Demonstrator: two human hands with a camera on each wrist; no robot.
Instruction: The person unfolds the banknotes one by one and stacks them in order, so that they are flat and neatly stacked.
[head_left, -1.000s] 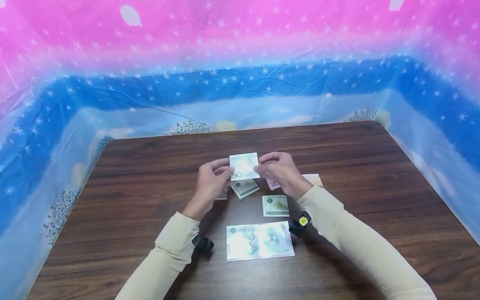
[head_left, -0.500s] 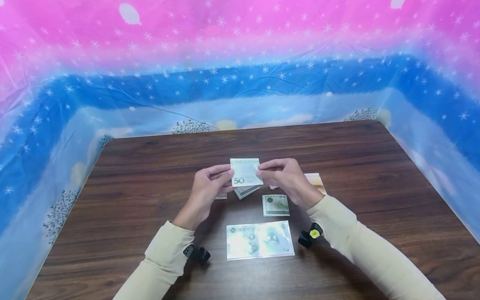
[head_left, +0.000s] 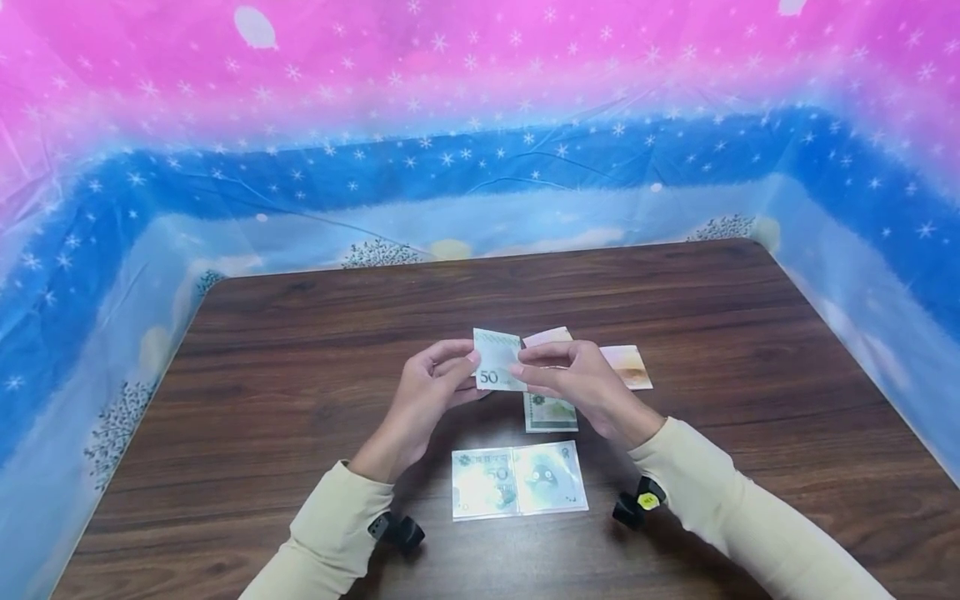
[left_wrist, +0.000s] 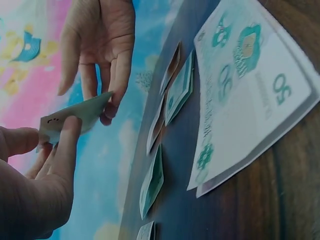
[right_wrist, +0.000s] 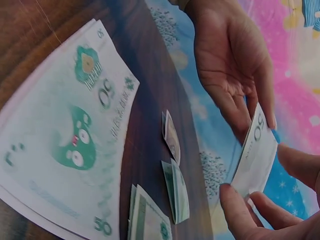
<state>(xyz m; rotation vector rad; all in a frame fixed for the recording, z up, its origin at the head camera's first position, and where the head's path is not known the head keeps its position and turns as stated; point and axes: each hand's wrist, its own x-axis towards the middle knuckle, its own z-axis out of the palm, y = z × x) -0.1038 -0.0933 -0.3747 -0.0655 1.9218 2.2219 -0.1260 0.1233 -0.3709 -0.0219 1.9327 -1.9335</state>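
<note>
My left hand (head_left: 427, 390) and right hand (head_left: 585, 379) hold a folded toy banknote (head_left: 497, 358) marked 50 between them, above the table. The left thumb and fingers pinch its left edge; the right thumb and index finger are at its right edge. In the left wrist view, the note (left_wrist: 80, 117) is seen almost edge-on. In the right wrist view its 50 side (right_wrist: 256, 150) faces the camera. Below the hands, an unfolded 50 note (head_left: 483, 483) lies flat, creased down the middle. A folded green note (head_left: 551, 412) lies just beyond it.
Pinkish notes (head_left: 628, 367) lie behind the right hand. The left wrist view shows several folded notes (left_wrist: 152, 182) standing slightly raised on the dark wooden table (head_left: 300, 325). A snowflake-patterned cloth (head_left: 450, 158) surrounds the table's far side.
Both hands have come slightly nearer to the body, carrying the folded note, which has shifted right and tilted. A pinkish note behind has come into view; the green notes near the left hand are now mostly covered.
</note>
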